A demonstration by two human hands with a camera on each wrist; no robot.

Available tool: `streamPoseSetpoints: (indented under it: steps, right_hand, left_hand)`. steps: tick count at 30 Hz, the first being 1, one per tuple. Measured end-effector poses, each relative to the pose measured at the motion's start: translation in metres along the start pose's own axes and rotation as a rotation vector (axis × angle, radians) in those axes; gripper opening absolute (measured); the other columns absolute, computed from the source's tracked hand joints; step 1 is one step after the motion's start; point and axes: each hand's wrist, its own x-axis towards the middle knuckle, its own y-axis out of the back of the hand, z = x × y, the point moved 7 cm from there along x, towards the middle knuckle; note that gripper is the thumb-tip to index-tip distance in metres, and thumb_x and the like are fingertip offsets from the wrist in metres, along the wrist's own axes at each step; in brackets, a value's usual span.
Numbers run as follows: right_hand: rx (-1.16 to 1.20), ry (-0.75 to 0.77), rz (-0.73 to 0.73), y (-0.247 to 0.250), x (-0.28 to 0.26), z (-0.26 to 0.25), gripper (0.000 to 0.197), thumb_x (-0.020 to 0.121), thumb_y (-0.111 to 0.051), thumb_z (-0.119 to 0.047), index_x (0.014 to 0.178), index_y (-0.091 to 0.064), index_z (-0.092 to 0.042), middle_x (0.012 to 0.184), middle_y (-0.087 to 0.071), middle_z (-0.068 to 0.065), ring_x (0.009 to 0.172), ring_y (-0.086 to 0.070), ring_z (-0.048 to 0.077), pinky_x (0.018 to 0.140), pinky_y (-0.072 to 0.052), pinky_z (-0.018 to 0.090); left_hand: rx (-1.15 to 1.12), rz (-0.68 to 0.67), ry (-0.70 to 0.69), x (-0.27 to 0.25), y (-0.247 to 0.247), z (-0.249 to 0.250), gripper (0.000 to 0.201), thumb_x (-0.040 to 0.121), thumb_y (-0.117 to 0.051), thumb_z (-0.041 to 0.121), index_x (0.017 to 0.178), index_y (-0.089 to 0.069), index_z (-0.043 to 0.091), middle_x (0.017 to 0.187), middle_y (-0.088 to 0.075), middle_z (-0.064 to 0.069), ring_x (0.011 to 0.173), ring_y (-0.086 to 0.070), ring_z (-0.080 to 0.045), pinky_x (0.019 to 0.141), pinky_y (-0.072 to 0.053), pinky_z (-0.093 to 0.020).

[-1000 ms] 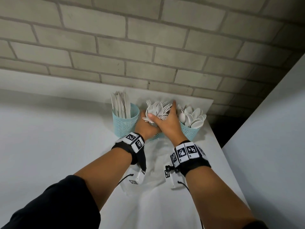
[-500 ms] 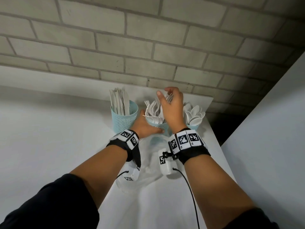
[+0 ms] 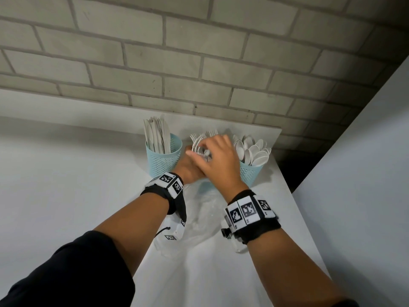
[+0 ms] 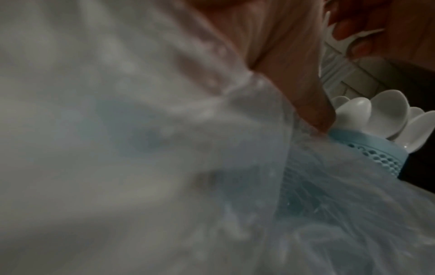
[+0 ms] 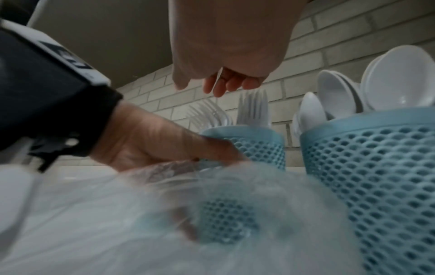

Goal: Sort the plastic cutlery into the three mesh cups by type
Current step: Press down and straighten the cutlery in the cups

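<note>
left hand [image 3: 188,168]: I gripped the middle mesh cup [image 5: 256,147] at its side — to keep it from tipping.
right hand [image 3: 218,160]: hovered over the forks [image 5: 253,109], fingers loosely curled, pinching nothing I could see — likely settling them upright.
knives [image 3: 156,138]: in the left cup [image 3: 164,161], near the tabletop's back edge.
spoons [image 3: 252,151]: in the right cup [image 5: 376,167], by the back right corner.
plastic bag [image 3: 199,220]: crumpled in front of the cups — looked emptied.
</note>
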Motion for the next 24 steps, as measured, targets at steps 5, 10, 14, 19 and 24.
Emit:
streamPoseSetpoints:
  steps: [5,10,14,19,24]
  right_hand:
    - [-0.171,0.070,-0.165,-0.018,-0.002,-0.007,0.034,0.079,-0.065,-0.041,0.099,-0.069,-0.014,0.091,-0.067,0.003,0.091,-0.056,0.025,0.074,-0.045,0.033]
    - [-0.267,0.094,-0.466,-0.035,0.006,-0.004,0.031,0.092,-0.054,-0.029,0.119,-0.061,-0.015,0.113,-0.058,0.005,0.107,-0.053,0.021,0.079,-0.042,0.030]
    - [-0.306,0.044,-0.378,-0.027,0.020,-0.012,0.021,0.063,-0.078,-0.001,0.081,-0.067,-0.001,0.080,-0.061,0.014,0.053,-0.061,0.028,0.043,-0.038,0.025]
    - [-0.313,-0.252,-0.140,-0.005,0.028,0.000,0.017,0.074,-0.066,-0.005,0.088,-0.064,0.004,0.094,-0.059,0.023,0.066,-0.060,0.035,0.053,-0.046,0.033]
    - [-0.409,-0.369,-0.215,-0.020,0.011,0.008,0.031,0.079,-0.044,-0.012,0.106,-0.057,-0.003,0.113,-0.050,0.019,0.107,-0.045,0.036,0.088,-0.036,0.043]
  left_hand:
    - [0.260,-0.014,-0.079,-0.003,0.001,0.003,0.053,0.088,-0.058,0.002,0.135,-0.037,-0.006,0.135,-0.046,-0.018,0.127,-0.045,-0.029,0.092,-0.034,-0.019]
    - [0.028,0.020,-0.011,-0.005,0.006,0.002,0.032,0.091,-0.054,0.016,0.119,-0.051,0.002,0.115,-0.053,-0.013,0.114,-0.048,-0.024,0.091,-0.031,-0.016]
    - [-0.061,-0.007,-0.025,-0.008,0.005,0.001,0.072,0.067,-0.082,0.020,0.122,-0.034,0.019,0.103,-0.046,0.008,0.095,-0.051,-0.009,0.084,-0.039,-0.021]
    - [-0.137,-0.005,0.014,-0.012,0.006,0.000,0.096,0.066,-0.084,0.013,0.140,-0.022,0.011,0.112,-0.044,0.004,0.098,-0.046,-0.010,0.081,-0.036,-0.022]
    - [-0.123,-0.012,0.008,-0.004,0.004,-0.004,0.088,0.069,-0.081,0.014,0.137,-0.026,0.009,0.121,-0.042,0.001,0.107,-0.046,-0.014,0.087,-0.035,-0.021]
